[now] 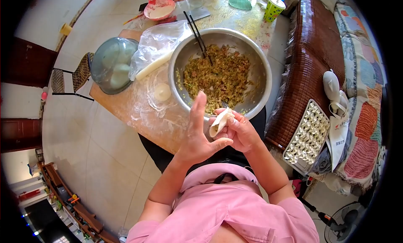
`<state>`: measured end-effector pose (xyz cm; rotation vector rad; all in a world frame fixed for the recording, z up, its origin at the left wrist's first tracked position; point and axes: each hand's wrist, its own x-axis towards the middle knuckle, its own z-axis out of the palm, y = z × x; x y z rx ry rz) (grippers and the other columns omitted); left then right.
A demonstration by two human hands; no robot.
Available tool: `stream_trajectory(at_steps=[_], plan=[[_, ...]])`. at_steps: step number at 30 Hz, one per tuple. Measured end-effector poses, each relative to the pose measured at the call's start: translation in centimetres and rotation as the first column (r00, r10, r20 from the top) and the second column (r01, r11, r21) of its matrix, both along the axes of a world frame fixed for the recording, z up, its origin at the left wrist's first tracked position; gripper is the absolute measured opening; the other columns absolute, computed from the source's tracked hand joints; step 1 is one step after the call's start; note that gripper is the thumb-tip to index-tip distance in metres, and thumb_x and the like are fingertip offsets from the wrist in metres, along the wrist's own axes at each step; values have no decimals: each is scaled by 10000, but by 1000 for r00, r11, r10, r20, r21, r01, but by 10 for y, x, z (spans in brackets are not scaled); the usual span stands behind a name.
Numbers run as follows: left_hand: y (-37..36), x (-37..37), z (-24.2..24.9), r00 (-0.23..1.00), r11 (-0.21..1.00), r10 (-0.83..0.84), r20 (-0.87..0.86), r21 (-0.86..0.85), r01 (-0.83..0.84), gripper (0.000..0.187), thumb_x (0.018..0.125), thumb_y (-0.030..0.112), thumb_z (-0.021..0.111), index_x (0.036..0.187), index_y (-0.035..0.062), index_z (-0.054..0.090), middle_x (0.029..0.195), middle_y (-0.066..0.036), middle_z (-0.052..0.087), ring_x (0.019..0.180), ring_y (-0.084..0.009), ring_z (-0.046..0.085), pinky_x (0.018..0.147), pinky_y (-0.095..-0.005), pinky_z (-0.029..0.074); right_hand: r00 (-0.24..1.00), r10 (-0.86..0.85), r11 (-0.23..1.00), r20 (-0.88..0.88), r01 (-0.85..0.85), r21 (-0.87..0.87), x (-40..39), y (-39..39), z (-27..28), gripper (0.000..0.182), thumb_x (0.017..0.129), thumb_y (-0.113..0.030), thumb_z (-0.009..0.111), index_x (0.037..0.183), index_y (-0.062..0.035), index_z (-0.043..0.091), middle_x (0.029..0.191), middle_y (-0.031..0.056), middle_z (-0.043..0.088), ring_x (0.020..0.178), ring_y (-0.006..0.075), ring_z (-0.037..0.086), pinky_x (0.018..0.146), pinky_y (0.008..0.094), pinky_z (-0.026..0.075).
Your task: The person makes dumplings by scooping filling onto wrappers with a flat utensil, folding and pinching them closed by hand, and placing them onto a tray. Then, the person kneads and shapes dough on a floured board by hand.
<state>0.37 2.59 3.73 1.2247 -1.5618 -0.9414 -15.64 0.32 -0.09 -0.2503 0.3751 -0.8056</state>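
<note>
My right hand [243, 134] pinches a partly folded dumpling [220, 123] of pale dough, held over the near rim of the steel bowl [265, 89]. Just left of it is my left hand [197, 136], fingers stretched up and thumb spread towards the dumpling, with nothing in its grasp. Chopped green and brown filling [220, 73] lies in the bowl, and black chopsticks [197, 35] stick into it. A round dough wrapper [162, 92] rests on the floured wooden board [138, 112], close to a pale rolling pin [153, 66].
A transparent bowl [110, 64] covers pale dough pieces at the board's left. Crumpled clear plastic [161, 43] lies behind the rolling pin. A tray of several dumplings [307, 138] sits at right, on the sofa side [294, 83]. Further back are a red bowl [159, 8] and a green cup [273, 10].
</note>
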Motion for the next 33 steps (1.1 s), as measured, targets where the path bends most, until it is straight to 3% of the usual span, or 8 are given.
stream_trajectory(at_steps=[2, 4, 12, 19, 23, 26, 29, 33], plan=[[1, 0, -8, 997, 1000, 1, 83, -26, 1, 878, 727, 471, 700, 1355, -18, 330, 1412, -263, 242, 1308, -394, 277, 1044, -429, 279, 999, 11, 1000, 35, -12, 11, -1, 1, 0, 447, 892, -229, 576, 1247, -4, 424, 1115, 182, 576, 974, 262, 620, 824, 353, 529], [1, -1, -9, 986, 999, 7, 168, -48, 1, 834, 741, 460, 691, 1333, -28, 363, 1402, -263, 264, 1294, -400, 298, 1038, -430, 287, 1000, 29, 997, -2, -29, 72, 2, 1, 5, 401, 901, -184, 566, 1244, -17, 444, 1042, 85, 587, 914, 177, 611, 794, 335, 525], [-3, -3, -5, 981, 974, 17, 192, -225, 27, 410, 884, 203, 492, 1214, -39, 494, 1321, -268, 385, 1246, -422, 358, 1036, -478, 260, 998, 62, 998, -24, -62, 19, 5, 3, 8, 419, 898, -184, 569, 1257, -13, 436, 1098, 92, 579, 950, 182, 607, 834, 347, 522], [-1, 0, -10, 990, 963, 21, 141, -268, 18, 415, 889, 212, 425, 1212, -39, 496, 1349, -251, 368, 1268, -410, 341, 1051, -513, 203, 990, 111, 989, -85, -118, -87, 5, 5, 15, 406, 893, -159, 575, 1243, 9, 457, 1090, 91, 585, 956, 176, 605, 842, 329, 516], [5, 1, -9, 945, 935, 130, 301, -353, -16, 408, 917, 192, 341, 1222, -31, 493, 1278, -214, 471, 1250, -392, 395, 1060, -524, 175, 979, 89, 984, -183, -114, -134, 6, 10, 26, 407, 895, -146, 572, 1253, 4, 450, 1087, 94, 589, 960, 169, 598, 836, 322, 512], [7, 0, -4, 945, 890, 191, 266, -453, -53, 404, 948, 185, 272, 1211, -18, 500, 1229, -185, 529, 1224, -380, 439, 1074, -527, 145, 956, 52, 966, -288, -121, -229, 11, 19, 41, 394, 884, -92, 577, 1248, 3, 458, 1174, 107, 547, 1009, 167, 574, 858, 326, 496], [11, -1, 3, 949, 838, 245, 201, -536, -103, 423, 970, 207, 216, 1194, -3, 507, 1221, -168, 544, 1210, -369, 460, 1088, -531, 111, 938, -246, 902, -244, 130, -410, 15, 26, 55, 386, 842, 11, 596, 1212, 3, 488, 1313, 127, 420, 1108, 178, 514, 916, 327, 458], [14, -1, 9, 955, 814, 245, 166, -570, -110, 435, 974, 226, 192, 1185, 9, 506, 1224, -167, 544, 1205, -366, 466, 1097, -527, 84, 915, -376, 727, -148, 193, -659, 18, 23, 47, 304, 849, -30, 601, 1146, -5, 540, 1194, 161, 493, 1059, 212, 535, 906, 330, 454]])
